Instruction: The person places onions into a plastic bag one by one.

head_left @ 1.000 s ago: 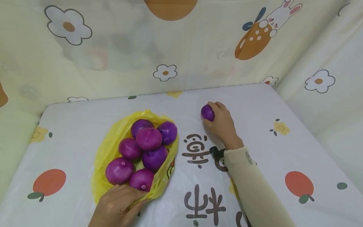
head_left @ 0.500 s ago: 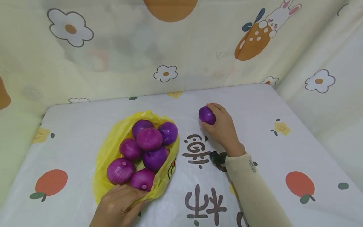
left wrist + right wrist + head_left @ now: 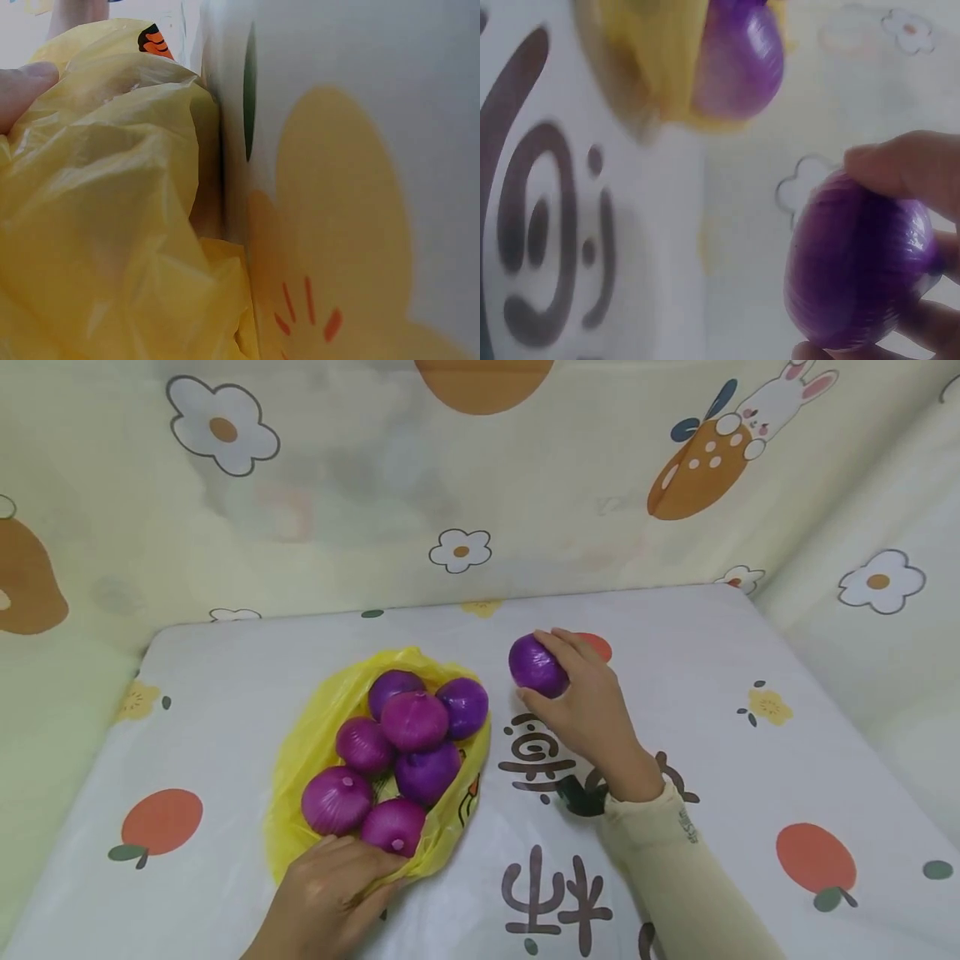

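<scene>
A yellow plastic bag (image 3: 300,760) lies with its mouth wide, several purple onions (image 3: 415,722) piled inside. My left hand (image 3: 330,885) grips the bag's near rim, thumb outside; in the left wrist view the thumb presses the crumpled yellow plastic (image 3: 112,187). To the right of the bag, my right hand (image 3: 592,710) holds one more purple onion (image 3: 537,666) between thumb and fingers. The right wrist view shows this onion (image 3: 859,262) up close, with the bag and another onion (image 3: 739,60) beyond it.
A white tablecloth (image 3: 675,877) printed with fruit, flowers and dark characters covers the table. Behind it hangs a cream curtain (image 3: 360,510), and another patterned curtain (image 3: 885,677) closes the right side. A dark strap (image 3: 581,797) sits by the right wrist.
My right hand has lifted the onion and brought it left, nearer the bag; a printed red fruit behind the hand now shows. My left hand keeps its grip on the rim.
</scene>
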A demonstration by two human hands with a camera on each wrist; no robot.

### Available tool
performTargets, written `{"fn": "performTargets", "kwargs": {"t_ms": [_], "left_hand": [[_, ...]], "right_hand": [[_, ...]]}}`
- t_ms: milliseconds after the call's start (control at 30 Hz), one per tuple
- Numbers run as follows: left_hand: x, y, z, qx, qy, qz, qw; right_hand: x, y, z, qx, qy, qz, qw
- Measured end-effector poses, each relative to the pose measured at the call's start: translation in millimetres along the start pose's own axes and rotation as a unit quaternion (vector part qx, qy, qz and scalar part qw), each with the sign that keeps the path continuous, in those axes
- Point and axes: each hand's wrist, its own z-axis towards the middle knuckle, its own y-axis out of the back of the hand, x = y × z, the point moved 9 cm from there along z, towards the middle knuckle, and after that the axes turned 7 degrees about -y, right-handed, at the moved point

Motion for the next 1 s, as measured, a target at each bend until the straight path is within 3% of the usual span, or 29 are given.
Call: {"fn": "performTargets", "kwargs": {"t_ms": [100,167,300,400,667,800,1000], "left_hand": [[-0.7,-2.4,2.6,0.006,0.02,0.01,0.9997],[-2.1,-12.0,8.3,0.014,0.026,0.008,0.9995],[-5.3,-43.9,25.9,0.035,0.001,-0.024,0.9991],[-7.4,-57.4,32.8,0.041,-0.013,-0.039,0.9983],[-8.6,-57.7,42.2,0.049,-0.041,-0.01,0.9979],[-7.4,-57.3,47.0,0.058,-0.036,-0.009,0.9976],[-9.0,-57.1,51.0,0.069,-0.042,-0.013,0.9966]], "right_hand": [[14.6,1.6,0.5,0.007,0.034,0.014,0.999],[19.4,12.5,-4.3,0.0,0.058,0.021,0.998],[18.4,48.2,-30.3,-0.026,0.082,0.007,0.996],[26.2,56.5,-47.7,-0.017,0.105,0.003,0.994],[69.5,28.4,-74.1,0.038,0.184,0.029,0.982],[84.2,10.5,-80.5,0.061,0.208,0.025,0.976],[93.5,-8.5,-87.6,0.058,0.242,0.005,0.969]]}}
